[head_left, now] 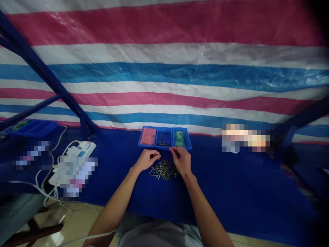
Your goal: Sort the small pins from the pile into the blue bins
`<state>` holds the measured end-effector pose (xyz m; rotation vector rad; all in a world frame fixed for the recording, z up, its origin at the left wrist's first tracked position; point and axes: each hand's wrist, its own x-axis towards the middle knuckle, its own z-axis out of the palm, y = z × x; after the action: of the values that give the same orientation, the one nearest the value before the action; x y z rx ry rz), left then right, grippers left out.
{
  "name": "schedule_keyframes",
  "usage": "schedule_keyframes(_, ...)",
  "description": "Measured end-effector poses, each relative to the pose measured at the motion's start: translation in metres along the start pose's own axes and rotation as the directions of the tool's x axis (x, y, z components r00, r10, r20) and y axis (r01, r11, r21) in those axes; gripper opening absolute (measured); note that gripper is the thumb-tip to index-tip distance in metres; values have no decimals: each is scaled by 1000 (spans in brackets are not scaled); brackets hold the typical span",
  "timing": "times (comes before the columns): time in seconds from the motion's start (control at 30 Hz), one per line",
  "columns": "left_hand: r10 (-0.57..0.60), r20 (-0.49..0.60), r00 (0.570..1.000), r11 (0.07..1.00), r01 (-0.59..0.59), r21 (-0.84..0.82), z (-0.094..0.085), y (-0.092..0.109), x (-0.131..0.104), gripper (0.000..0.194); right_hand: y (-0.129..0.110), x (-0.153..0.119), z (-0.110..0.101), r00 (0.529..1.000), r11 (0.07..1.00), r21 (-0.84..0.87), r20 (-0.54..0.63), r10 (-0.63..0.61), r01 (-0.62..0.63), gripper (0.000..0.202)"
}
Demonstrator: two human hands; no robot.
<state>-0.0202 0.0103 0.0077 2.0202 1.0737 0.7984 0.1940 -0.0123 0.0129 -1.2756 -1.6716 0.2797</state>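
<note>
Loose thin metal pieces, like screws or nails (163,170), lie in a pile on the blue tabletop, brassy and dark in colour. Left of the pile's far side is my left hand (147,160), its thumb and fingertips closed in a pinch. My right hand (183,160) is at the pile's right, its fingertips pinched by the front edge of the blue three-part tray (164,148). Anything held in either pinch is too small to make out. The tray has pink bags or sheets (148,136) on the left, dark thin pieces (162,141) in the middle and green packets (179,138) on the right.
A white power strip (86,148) with tangled white cables (43,190) lies to the left. Another blue tray (38,128) stands at the far left. Blurred-out items sit on both sides. Behind the table (231,192) hangs a striped sheet (164,79), with blue frame bars (66,99) at left.
</note>
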Motion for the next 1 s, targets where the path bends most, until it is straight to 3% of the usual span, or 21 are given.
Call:
schedule_keyframes(0.1,-11,-12,1000,1000,11,-1,2,-2,1,21,-1,12,4,997,996,-85,-79,15,-21,30)
schedule_keyframes(0.23,-9,-17,1000,1000,9,-1,3,-4,1,24,0,19,7,999,966,-254,13,40,-35,36)
schedule_keyframes(0.33,-18,-21,1000,1000,18,-1,3,-3,1,23,1,12,-1,996,961,-262,-11,84,-84,35)
schedule_keyframes(0.57,-32,-25,999,999,32,-5,0,1,2,27,16,-13,-41,966,978,-181,215,145,-107,34)
schedule_keyframes(0.73,-32,-15,999,999,31,-26,2,-1,1,28,21,-28,-56,940,956,14,186,286,-294,45)
schedule_keyframes(0.9,-31,-29,999,999,31,-16,2,-2,1,26,11,-23,-63,929,933,115,194,315,-340,54)
schedule_keyframes(1.0,-9,-24,1000,1000,9,-11,1,-2,2,24,15,-12,-84,911,918,118,223,346,-378,55)
